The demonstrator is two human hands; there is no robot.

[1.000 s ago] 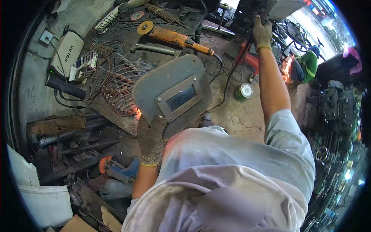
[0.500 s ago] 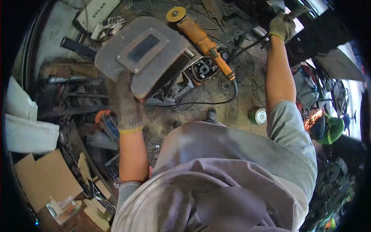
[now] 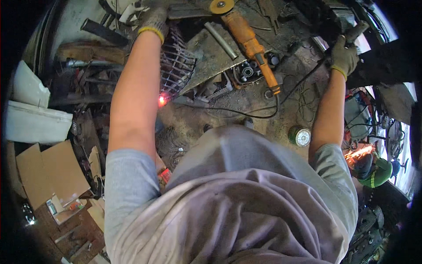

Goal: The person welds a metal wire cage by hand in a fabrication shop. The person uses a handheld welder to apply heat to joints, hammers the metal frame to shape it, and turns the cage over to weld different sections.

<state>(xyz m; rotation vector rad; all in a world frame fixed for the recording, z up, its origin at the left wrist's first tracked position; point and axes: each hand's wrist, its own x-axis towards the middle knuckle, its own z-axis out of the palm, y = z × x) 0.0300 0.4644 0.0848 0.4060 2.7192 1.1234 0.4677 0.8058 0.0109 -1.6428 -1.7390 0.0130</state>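
My left hand (image 3: 153, 20), in a knitted glove, is stretched far forward at the top. It grips a grey hand-held welding shield (image 3: 189, 12), seen nearly edge-on and partly cut off by the frame; the fingers are mostly hidden. Out to the right, my gloved right hand (image 3: 345, 57) is closed around the handle of a welding electrode holder (image 3: 357, 31), with a dark cable (image 3: 311, 72) trailing from it. Between the hands lies an orange angle grinder (image 3: 246, 39) with a yellow disc (image 3: 221, 5). A metal tube (image 3: 221, 41) rests beside it.
A metal grille (image 3: 179, 55) stands below my left hand, with a red glow (image 3: 163, 99) near its lower end. A round tin (image 3: 300, 136) sits on the floor. At right, a person in a green head covering (image 3: 379, 172) works near flying sparks (image 3: 359, 153). Cardboard (image 3: 52, 174) lies left.
My left hand has swung forward and up with the welding shield, which now shows edge-on and uncovers the grille and tube. My right hand has shifted slightly right and nearer with the electrode holder.
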